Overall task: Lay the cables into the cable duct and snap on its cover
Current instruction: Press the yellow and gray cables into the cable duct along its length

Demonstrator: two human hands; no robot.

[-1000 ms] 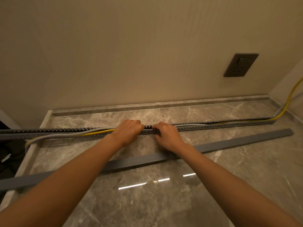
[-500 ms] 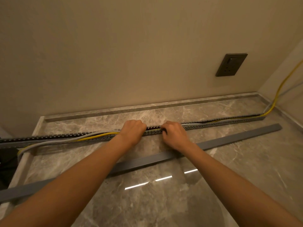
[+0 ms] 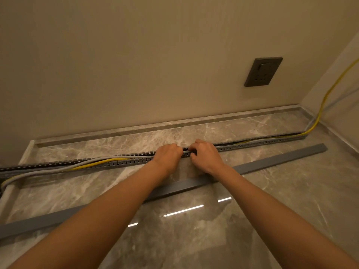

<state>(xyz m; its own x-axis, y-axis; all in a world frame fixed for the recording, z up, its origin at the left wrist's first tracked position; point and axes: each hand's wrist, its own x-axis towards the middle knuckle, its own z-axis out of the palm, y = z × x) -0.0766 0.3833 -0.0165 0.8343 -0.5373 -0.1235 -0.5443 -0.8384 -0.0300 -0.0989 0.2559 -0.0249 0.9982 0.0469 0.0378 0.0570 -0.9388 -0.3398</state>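
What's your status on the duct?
Both hands, left and right, pressing cables at mid duct. Yellow cable still out on left. Cover on floor, nothing blocking.

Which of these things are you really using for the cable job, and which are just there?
Using:
left hand
right hand
slotted duct
yellow cable
grey cable
grey cover strip, waiting on the floor

Just there:
wall socket
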